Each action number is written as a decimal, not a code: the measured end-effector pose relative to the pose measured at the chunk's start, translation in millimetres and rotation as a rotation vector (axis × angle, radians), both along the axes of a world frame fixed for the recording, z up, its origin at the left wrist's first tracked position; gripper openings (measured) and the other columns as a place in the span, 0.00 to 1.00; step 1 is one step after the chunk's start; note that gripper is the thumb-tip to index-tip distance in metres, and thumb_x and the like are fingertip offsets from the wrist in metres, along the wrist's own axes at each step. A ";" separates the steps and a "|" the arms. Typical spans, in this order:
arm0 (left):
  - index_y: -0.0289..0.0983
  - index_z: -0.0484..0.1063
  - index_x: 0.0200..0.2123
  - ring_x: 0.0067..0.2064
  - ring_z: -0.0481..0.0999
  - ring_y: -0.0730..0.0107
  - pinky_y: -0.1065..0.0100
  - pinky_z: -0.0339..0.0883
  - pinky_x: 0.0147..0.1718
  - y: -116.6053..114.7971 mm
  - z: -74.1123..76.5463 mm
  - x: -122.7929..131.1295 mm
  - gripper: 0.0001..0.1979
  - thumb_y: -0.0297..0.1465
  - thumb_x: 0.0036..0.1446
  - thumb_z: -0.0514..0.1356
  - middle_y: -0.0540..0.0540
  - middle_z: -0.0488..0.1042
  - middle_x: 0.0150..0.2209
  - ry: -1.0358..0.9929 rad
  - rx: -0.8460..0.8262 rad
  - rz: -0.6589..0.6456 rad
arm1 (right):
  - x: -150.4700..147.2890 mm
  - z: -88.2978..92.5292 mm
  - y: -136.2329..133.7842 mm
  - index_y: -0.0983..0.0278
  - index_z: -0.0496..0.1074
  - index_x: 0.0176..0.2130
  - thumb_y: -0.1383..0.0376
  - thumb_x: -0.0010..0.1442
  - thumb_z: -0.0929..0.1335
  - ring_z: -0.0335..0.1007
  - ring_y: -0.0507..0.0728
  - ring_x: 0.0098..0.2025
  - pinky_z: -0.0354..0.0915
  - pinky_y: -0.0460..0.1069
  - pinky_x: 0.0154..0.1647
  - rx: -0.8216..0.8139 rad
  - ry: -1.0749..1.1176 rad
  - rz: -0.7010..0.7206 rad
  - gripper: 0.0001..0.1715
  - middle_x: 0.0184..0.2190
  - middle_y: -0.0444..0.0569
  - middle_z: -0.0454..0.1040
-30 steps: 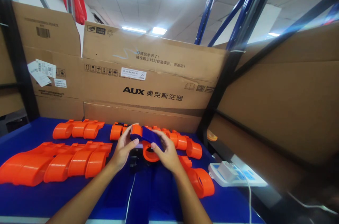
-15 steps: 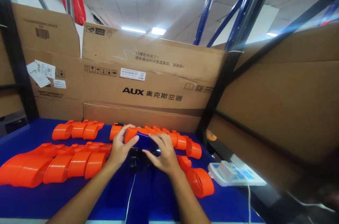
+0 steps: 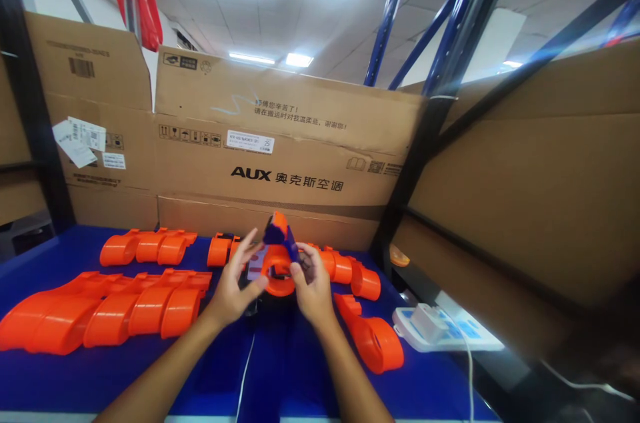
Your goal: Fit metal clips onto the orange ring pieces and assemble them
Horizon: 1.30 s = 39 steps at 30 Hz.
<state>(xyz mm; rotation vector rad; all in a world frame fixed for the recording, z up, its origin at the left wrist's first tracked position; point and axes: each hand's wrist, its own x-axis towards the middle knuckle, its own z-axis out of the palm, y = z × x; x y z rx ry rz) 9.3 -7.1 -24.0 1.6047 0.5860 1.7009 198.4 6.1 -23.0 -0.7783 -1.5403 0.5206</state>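
My right hand point(image 3: 315, 283) grips an orange and dark blue plastic piece point(image 3: 281, 286) that looks like a tape dispenser. Its orange ring faces me, and a dark blue part with an orange tip rises above it. To the left of the ring is my left hand point(image 3: 233, 286), fingers stretched apart and the thumb tip at the ring's edge. Behind the piece, a pale and dark object point(image 3: 255, 264) is mostly hidden by it and my hand. Similar orange pieces point(image 3: 165, 309) lie in a row left of my hands.
More orange pieces point(image 3: 145, 246) stand at the back left, others point(image 3: 343, 267) at the back right. A single orange piece point(image 3: 377, 343) lies right of my forearm. A power strip point(image 3: 450, 329) sits at the right edge; a white cable point(image 3: 245, 369) crosses the blue table point(image 3: 200, 383). Cardboard point(image 3: 280, 143) walls the back.
The piece has been turned upright, so its ring now faces me. My left fingers have spread away from it, while my right hand keeps hold of its right side.
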 end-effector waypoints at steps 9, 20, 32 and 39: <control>0.46 0.65 0.68 0.66 0.64 0.36 0.40 0.54 0.65 -11.8 7.8 14.1 0.41 0.27 0.50 0.69 0.36 0.69 0.63 0.641 0.422 0.473 | -2.5 1.2 -4.6 0.57 0.79 0.45 0.39 0.70 0.58 0.76 0.64 0.48 0.71 0.60 0.52 -0.179 0.028 0.157 0.33 0.43 0.52 0.81; 0.40 0.63 0.66 0.61 0.68 0.41 0.47 0.62 0.59 31.2 77.5 -154.1 0.39 0.35 0.50 0.67 0.36 0.71 0.61 1.280 0.340 0.722 | 3.2 -1.4 3.4 0.61 0.77 0.49 0.34 0.67 0.51 0.75 0.59 0.31 0.66 0.52 0.30 -0.236 0.033 0.347 0.45 0.35 0.54 0.82; 0.39 0.63 0.67 0.58 0.71 0.40 0.48 0.60 0.57 84.0 11.0 -196.2 0.43 0.39 0.48 0.68 0.34 0.74 0.57 1.532 0.153 0.534 | 4.2 1.8 -1.9 0.61 0.78 0.47 0.36 0.69 0.51 0.74 0.58 0.31 0.64 0.51 0.30 -0.217 -0.023 0.315 0.43 0.33 0.53 0.81; 0.42 0.58 0.71 0.66 0.65 0.40 0.47 0.56 0.62 64.7 33.0 -194.6 0.41 0.51 0.58 0.61 0.34 0.65 0.68 1.464 0.159 0.386 | 4.5 3.2 -3.6 0.62 0.78 0.48 0.38 0.70 0.51 0.74 0.58 0.31 0.65 0.51 0.30 -0.207 -0.036 0.320 0.42 0.33 0.53 0.80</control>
